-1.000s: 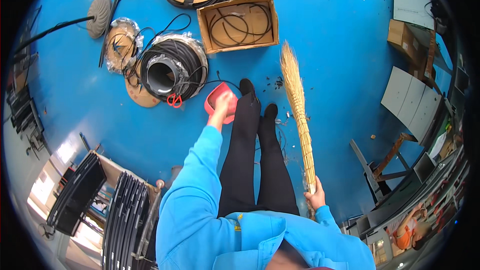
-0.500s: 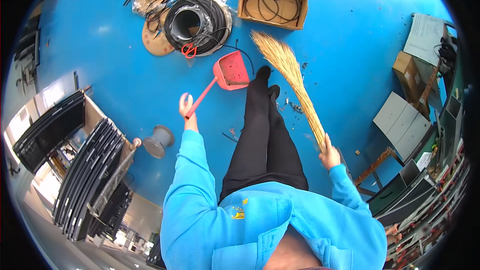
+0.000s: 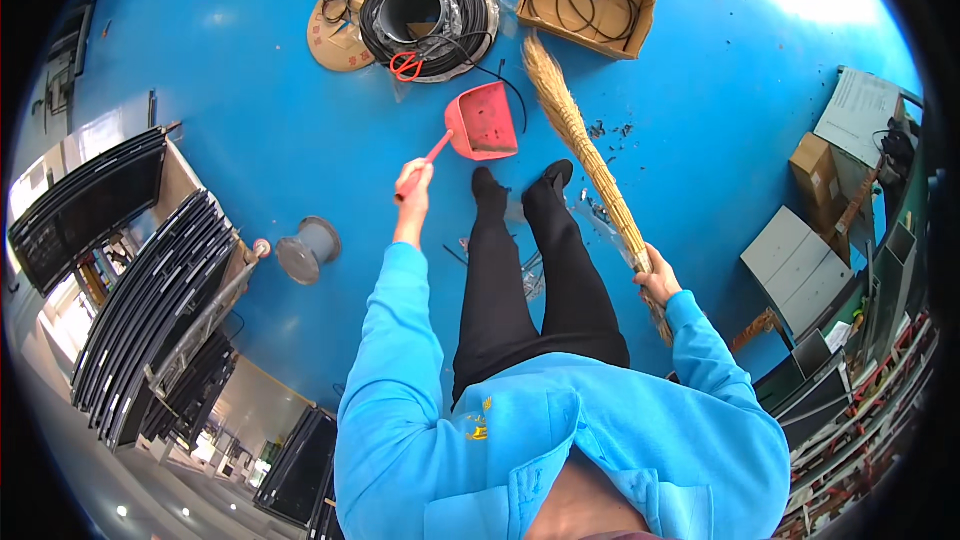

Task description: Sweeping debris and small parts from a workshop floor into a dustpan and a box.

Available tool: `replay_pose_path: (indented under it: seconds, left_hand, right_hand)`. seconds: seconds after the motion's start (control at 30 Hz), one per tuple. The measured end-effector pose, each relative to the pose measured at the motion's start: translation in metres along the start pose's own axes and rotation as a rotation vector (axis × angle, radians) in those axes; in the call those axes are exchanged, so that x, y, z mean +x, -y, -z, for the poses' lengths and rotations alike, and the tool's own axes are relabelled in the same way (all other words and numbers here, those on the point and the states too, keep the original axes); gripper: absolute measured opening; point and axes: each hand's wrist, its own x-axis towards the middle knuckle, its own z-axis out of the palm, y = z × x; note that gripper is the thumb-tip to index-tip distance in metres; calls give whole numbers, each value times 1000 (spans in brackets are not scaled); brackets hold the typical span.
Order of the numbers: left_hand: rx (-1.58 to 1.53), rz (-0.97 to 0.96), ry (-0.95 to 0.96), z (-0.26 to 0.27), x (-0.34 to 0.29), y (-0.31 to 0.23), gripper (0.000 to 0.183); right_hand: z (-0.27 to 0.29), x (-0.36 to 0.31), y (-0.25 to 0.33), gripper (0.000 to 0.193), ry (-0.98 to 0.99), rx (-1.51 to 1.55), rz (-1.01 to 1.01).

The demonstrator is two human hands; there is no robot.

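My left hand (image 3: 414,180) is closed around the handle of a red dustpan (image 3: 486,120). The pan lies ahead of my feet, its open side turned to the right, with a few dark bits in it. On the right, my right hand (image 3: 658,278) grips a straw broom (image 3: 590,155) near its lower end. The bristles slant forward and left, toward a cardboard box. Small dark scraps (image 3: 612,132) are scattered on the blue floor just right of the broom, and more lie around my legs.
Ahead stand a coil of black cable (image 3: 455,25) with red-handled scissors (image 3: 405,66) and an open cardboard box (image 3: 588,5). A grey spool (image 3: 309,249) and a rack of dark panels (image 3: 165,310) are at left. Boards (image 3: 797,270) lean at right.
My left fingers have wrapped around the dustpan handle, where they were looser before. My feet have moved apart, and the broom has shifted in my right hand, its bristles now nearer the box.
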Motion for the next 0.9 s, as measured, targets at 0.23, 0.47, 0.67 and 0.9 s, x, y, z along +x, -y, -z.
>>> replay_pose_path:
  seconds: [0.23, 0.47, 0.67, 0.9]
  left_hand:
    - [-176, 169, -174, 157, -19, -62, 27]
    - [-166, 192, -343, 302, -10, -134, 35]
    - [-128, 93, -305, 344, 42, -144, 54]
    - [-77, 95, -266, 390, 93, -150, 54]
  right_hand:
    - [-10, -26, 3, 72, 12, 8, -60]
    - [-82, 3, 42, 62, 293, 121, -18]
    - [-149, 82, 106, 77, 347, 156, -89]
    - [-161, 84, 72, 73, 357, 525, -179]
